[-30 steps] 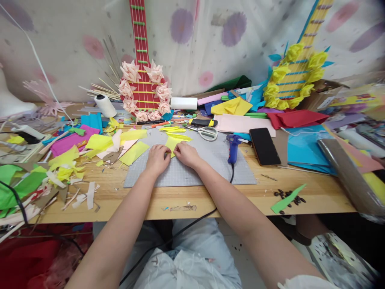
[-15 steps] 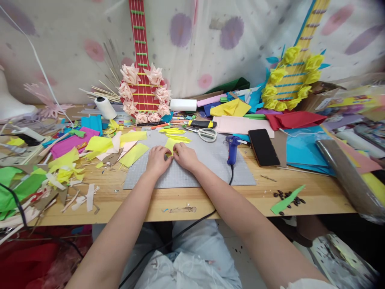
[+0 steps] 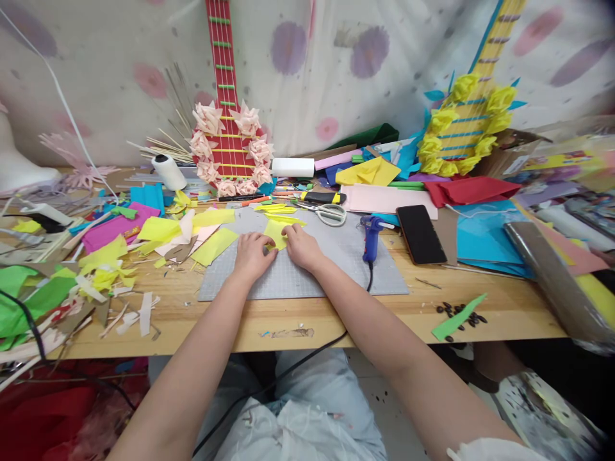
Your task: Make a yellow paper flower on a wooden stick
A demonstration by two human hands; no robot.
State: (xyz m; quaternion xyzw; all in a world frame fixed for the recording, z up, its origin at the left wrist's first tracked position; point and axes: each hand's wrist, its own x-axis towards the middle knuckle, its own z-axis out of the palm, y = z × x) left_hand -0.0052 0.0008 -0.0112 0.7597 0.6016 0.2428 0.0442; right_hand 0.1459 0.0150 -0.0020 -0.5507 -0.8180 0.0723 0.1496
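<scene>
A small yellow paper piece (image 3: 275,232) lies on the grey cutting mat (image 3: 336,269) in the middle of the wooden table. My left hand (image 3: 252,255) presses on its near left corner with fingers curled. On the paper's right side rests my right hand (image 3: 302,246), its fingertips pinching the edge. Both hands touch the same piece, and part of it is hidden under them. More yellow strips (image 3: 281,210) lie just beyond on the mat.
Scissors (image 3: 331,214), a blue glue gun (image 3: 369,235) with its cord and a black phone (image 3: 421,234) lie to the right. Paper scraps (image 3: 115,256) cover the left side. Two paper guitars with flowers (image 3: 225,147) lean at the back. Dark seeds (image 3: 456,312) sit near the front edge.
The hands stayed on the yellow paper; my right hand slid slightly right and forward, exposing more of the paper between the hands. The view shifted slightly.
</scene>
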